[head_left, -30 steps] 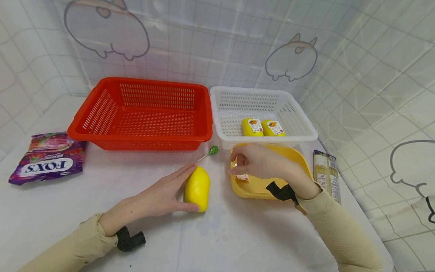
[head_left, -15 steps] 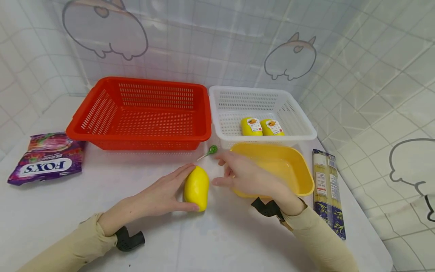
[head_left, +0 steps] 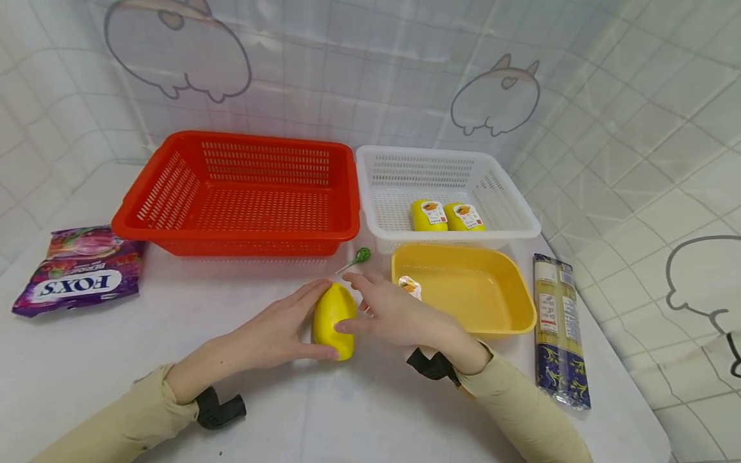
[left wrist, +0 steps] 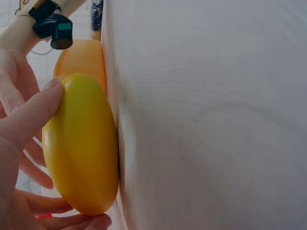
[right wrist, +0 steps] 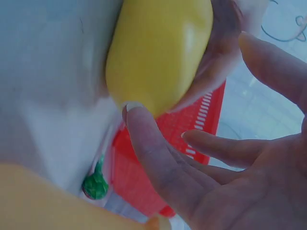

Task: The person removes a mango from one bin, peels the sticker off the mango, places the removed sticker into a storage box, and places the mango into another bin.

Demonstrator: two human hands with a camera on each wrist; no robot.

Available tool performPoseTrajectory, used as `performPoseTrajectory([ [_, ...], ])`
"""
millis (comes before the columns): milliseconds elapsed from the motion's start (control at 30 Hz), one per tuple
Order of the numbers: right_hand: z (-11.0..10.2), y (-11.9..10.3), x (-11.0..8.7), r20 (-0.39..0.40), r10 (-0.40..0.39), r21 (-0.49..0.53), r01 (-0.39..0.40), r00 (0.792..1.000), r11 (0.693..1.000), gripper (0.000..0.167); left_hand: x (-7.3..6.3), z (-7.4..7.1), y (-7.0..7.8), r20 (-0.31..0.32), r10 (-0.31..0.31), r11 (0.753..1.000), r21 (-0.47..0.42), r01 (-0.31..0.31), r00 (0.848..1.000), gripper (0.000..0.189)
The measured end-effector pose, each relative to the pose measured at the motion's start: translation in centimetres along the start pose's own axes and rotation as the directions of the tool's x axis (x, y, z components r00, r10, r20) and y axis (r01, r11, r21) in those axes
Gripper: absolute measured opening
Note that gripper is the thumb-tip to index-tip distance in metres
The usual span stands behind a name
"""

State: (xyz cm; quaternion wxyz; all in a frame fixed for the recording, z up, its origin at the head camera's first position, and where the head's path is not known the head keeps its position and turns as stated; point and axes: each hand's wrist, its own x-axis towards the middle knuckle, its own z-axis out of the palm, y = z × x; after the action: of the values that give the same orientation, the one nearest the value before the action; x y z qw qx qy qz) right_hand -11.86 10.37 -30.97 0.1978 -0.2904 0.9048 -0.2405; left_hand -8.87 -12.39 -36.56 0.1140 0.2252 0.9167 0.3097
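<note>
A plain yellow mango (head_left: 331, 315) lies on the white table, long side pointing away from me. My left hand (head_left: 269, 331) grips it, thumb at the near end and fingers round the far end, as the left wrist view of the mango (left wrist: 81, 143) also shows. My right hand (head_left: 399, 308) is at the mango's right side, thumb and fingers spread apart. In the right wrist view a fingertip (right wrist: 134, 109) overlaps the mango's end; whether it touches, I cannot tell. A white label with a mango picture (head_left: 410, 287) shows at the left end of the yellow tub (head_left: 503, 318).
Behind stand a red basket (head_left: 263, 247) and a white basket (head_left: 399, 235) with two labelled mangoes (head_left: 446, 217). A green lollipop (head_left: 362, 254) lies before them. A purple Fox's bag (head_left: 81, 270) is at left, a noodle pack (head_left: 560, 331) at right.
My right hand has moved left, out from over the yellow tub to the mango's side, uncovering the label at the tub's end. My left hand and the mango have stayed put.
</note>
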Motion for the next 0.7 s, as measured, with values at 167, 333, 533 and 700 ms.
performPoseTrajectory([
  [167, 0.6, -0.2, 0.3, 0.009, 0.009, -0.007, -0.009, 1.000, 1.000, 0.078, -0.1, -0.1, -0.1, -0.004, 0.007, 1.000, 0.004, -0.007, 1.000, 0.117],
  [333, 1.2, -0.1, 0.6, 0.019, 0.030, -0.031, -0.029, 0.999, 0.999, 0.080, -0.1, -0.1, -0.1, 0.006, -0.009, 1.000, -0.006, 0.009, 1.000, 0.120],
  [533, 1.7, 0.1, 1.0, 0.047, 0.054, -0.026, -0.053, 0.997, 0.998, 0.089, -0.1, -0.2, -0.1, 0.027, -0.034, 0.999, -0.013, 0.034, 0.999, 0.121],
  [700, 2.0, 0.2, 1.4, 0.070, 0.064, 0.015, -0.065, 0.995, 0.998, 0.091, -0.2, -0.4, -0.2, 0.039, -0.044, 0.999, 0.002, 0.044, 0.998, 0.123],
])
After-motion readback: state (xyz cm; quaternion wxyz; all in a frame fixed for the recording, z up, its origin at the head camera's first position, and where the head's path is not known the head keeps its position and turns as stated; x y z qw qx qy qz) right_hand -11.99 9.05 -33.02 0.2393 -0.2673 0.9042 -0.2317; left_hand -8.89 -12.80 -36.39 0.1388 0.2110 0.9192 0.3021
